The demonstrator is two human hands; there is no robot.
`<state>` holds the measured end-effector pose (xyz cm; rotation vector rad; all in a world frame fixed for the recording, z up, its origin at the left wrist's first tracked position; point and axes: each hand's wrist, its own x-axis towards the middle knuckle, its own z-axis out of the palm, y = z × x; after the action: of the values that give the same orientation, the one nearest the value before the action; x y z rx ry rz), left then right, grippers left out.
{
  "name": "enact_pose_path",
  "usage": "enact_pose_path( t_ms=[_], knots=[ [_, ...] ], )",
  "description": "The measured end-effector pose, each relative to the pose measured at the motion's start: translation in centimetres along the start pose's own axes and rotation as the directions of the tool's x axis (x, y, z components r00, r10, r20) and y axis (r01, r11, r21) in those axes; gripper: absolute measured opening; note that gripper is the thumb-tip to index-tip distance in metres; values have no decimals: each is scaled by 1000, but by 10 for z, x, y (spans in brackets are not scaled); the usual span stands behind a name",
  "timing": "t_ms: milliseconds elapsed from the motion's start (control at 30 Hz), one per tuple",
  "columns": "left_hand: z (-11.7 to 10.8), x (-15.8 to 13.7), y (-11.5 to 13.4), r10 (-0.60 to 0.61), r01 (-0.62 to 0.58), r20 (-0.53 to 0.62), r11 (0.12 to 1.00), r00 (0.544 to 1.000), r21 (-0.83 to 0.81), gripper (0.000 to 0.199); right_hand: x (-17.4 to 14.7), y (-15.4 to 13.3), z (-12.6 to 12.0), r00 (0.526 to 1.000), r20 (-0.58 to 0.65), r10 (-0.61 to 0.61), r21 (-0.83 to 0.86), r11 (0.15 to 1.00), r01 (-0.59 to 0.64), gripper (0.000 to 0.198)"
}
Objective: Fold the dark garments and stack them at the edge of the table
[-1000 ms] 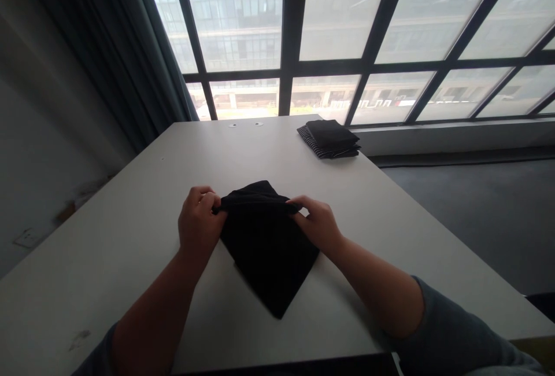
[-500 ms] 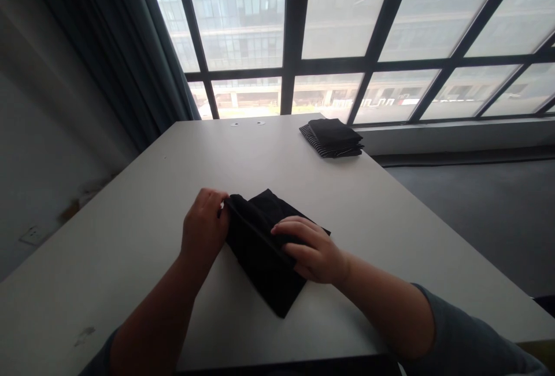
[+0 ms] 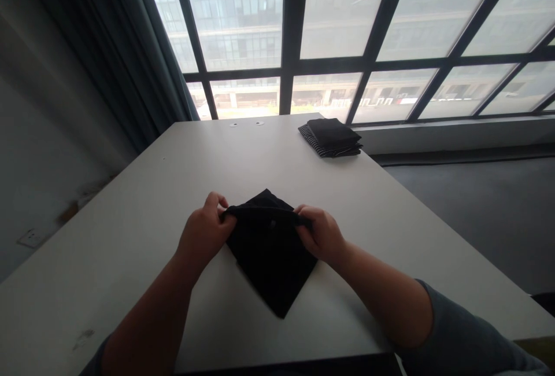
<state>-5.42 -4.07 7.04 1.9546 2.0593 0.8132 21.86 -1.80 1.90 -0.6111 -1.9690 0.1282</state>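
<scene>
A black folded cloth (image 3: 274,260) lies on the white table in front of me, one corner pointing toward me and another away. My left hand (image 3: 208,222) pinches the left end of a folded-over edge between thumb and fingers. At the right end of that same edge, my right hand (image 3: 318,232) grips the fabric, thumb on the near side. Between the two hands the edge runs nearly straight and is slightly raised. What kind of garment or cloth it is, I cannot make out.
A stack of folded dark and striped cloths (image 3: 332,137) sits at the far right corner of the white table (image 3: 143,202). Beyond the table stand a large window (image 3: 243,17) and a dark curtain (image 3: 108,34). A dark edge (image 3: 286,364) shows along the table's near side.
My right hand has moved up from the cloth's middle and taken hold of the edge's right end. The edge, slanted before, now runs almost level between my hands.
</scene>
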Motion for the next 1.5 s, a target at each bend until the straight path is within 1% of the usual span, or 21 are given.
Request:
enact_pose_path(
  t_ms=[100,167,200,333,400,467,533,567,600,667,700,767,833,900,1000,1067,1100,1200,1267,1400,1500],
  knots=[
    [-4,-3,-2,86,-83,-79,996,993,41,27,-2,5,-3,999,-44,20,-108,994,-25,17],
    [-5,-4,-4,134,-126,-150,990,980,61,26,-1,4,-4,998,-45,38,-119,992,-43,14],
    [-5,-4,-5,155,-149,-160,988,975,50,26,0,4,-4,999,-25,46,-101,994,-49,15],
    [-3,-1,-6,238,-247,-107,966,965,-82,34,7,2,-2,985,163,54,28,998,-59,31],
    [-2,1,-6,234,-240,-56,959,971,-149,35,9,3,-1,966,253,55,70,995,-75,27],
    [-2,1,-6,183,-181,-8,963,983,-200,31,11,5,-1,951,294,93,97,987,-127,16],
    [0,1,-6,142,-138,0,965,990,-224,28,11,7,-1,943,292,161,117,972,-202,7],
    [2,1,-5,141,-140,-14,964,990,-228,27,12,7,-1,941,283,184,134,964,-229,6],
    [3,0,-5,152,-155,-33,961,988,-228,26,12,7,-2,942,275,192,157,958,-241,7],
    [8,1,-4,178,-184,-44,954,983,-237,25,12,5,-1,949,272,159,219,950,-222,9],
    [10,1,-4,182,-185,-37,951,983,-249,25,12,4,-1,953,275,123,253,948,-196,11],
    [13,1,-4,166,-163,-16,945,986,-283,25,10,3,1,955,293,50,303,942,-142,23],
    [15,1,-4,153,-145,0,940,988,-309,24,8,3,2,952,306,7,309,945,-106,36],
    [16,1,-5,145,-132,14,937,989,-324,24,5,4,2,957,291,7,276,957,-91,45],
    [15,-2,-3,125,-101,50,936,991,-337,24,3,6,0,974,223,41,211,973,-89,52],
    [15,-3,-2,144,-107,88,936,986,-335,23,3,6,-2,982,167,84,164,980,-111,53],
    [15,-3,-2,179,-140,93,934,979,-329,23,3,6,-2,984,140,111,141,981,-131,52],
    [15,-1,-1,315,-293,32,912,949,-287,19,5,4,-4,978,85,189,106,975,-197,46],
    [16,0,-1,357,-341,19,906,934,-252,14,6,3,-5,975,77,209,114,970,-217,43],
    [19,-3,0,337,-306,104,923,936,-235,14,6,-1,-5,974,101,203,142,966,-216,42],
    [21,-5,2,286,-270,32,930,958,-248,5,6,-3,-5,975,165,146,196,964,-177,43]
  ],
)
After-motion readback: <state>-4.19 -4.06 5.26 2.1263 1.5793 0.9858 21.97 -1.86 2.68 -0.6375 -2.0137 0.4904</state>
